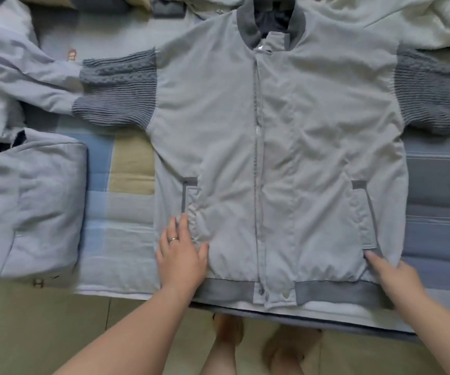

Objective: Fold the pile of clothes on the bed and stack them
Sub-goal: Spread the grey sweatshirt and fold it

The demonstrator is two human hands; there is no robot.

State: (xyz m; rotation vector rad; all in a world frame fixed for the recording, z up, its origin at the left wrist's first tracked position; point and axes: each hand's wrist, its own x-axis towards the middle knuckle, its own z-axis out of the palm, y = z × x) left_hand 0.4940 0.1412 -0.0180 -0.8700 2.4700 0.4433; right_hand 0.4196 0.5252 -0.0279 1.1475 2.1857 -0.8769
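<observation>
Both hands lay flat, fingers straight, gripping nothing, on the grey jacket (278,158): left hand (182,253) beside its left pocket, right hand (396,274) at the right pocket's near end. Zipped, the jacket was spread front-up on the checked bedspread (126,212), collar far, hem near; left of it sat a folded pale garment (34,201), its small tag (37,282) too blurred to read.

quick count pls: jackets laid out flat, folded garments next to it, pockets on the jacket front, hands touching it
jacket laid flat: 1
folded garment to its left: 1
front pockets: 2 (pocket by the left hand, pocket by the right hand)
hands on the jacket: 2 (left hand, right hand)
total: 6
</observation>
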